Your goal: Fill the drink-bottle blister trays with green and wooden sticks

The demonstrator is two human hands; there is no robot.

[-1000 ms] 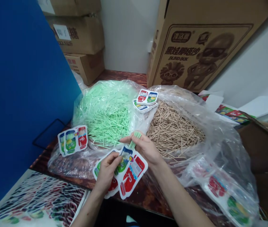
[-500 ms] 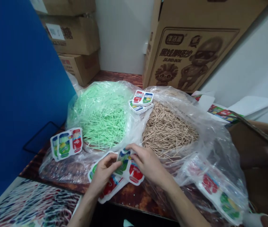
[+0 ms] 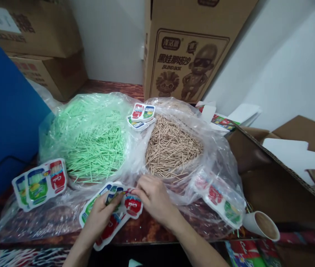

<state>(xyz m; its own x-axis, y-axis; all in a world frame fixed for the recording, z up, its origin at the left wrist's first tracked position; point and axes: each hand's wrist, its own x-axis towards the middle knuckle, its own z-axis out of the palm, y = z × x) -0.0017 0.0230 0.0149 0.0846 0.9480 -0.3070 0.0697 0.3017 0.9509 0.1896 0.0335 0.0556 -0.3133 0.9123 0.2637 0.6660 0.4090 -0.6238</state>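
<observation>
At the table's front, my left hand point(image 3: 100, 213) is closed on a small white-edged packet point(image 3: 133, 205) printed with a red cola bottle or can and a green one. My right hand point(image 3: 153, 198) pinches the top edge of this packet with thumb and fingers. Beneath it lie more packets of the same kind point(image 3: 106, 237), partly covered by my left hand. Beyond the hands are thin green sticks point(image 3: 96, 148) on the left and thin brown sticks point(image 3: 174, 148) on the right, each heap in a clear plastic bag.
Printed packets point(image 3: 39, 181) lie at the left, others point(image 3: 143, 113) between the heaps, and more under plastic point(image 3: 222, 200) at the right. A paper cup point(image 3: 261, 225) lies tilted beside an open carton point(image 3: 257, 174). A tall cardboard box point(image 3: 185, 74) stands behind, near stacked cartons point(image 3: 63, 74).
My view has turned to the right, so the scene sits further left. My right hand has shifted along the packet's top edge; the packet stays in my left hand.
</observation>
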